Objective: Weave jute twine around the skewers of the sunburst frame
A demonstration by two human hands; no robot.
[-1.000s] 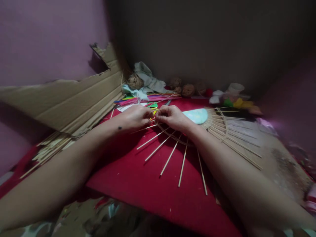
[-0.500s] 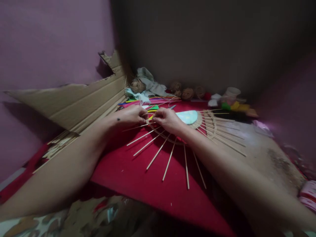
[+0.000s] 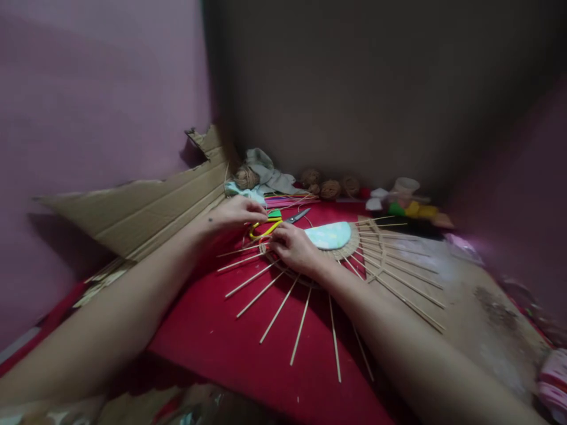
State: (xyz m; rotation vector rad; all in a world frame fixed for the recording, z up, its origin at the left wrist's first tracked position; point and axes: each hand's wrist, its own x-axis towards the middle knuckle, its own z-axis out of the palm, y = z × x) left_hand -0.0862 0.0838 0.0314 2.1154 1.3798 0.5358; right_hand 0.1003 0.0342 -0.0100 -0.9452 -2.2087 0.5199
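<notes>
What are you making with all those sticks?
A person is working on a round sunburst piece made of thin sticks, lying on a red cloth. The right hand presses down on its woven rim. The left hand reaches to the yellow-handled scissors just behind it. Balls of twine sit by the wall.

Concealed and indistinct items

The right hand (image 3: 292, 248) hides part of the woven disc (image 3: 330, 239); beyond the disc, small coloured objects (image 3: 410, 208) are too blurred to identify.
</notes>
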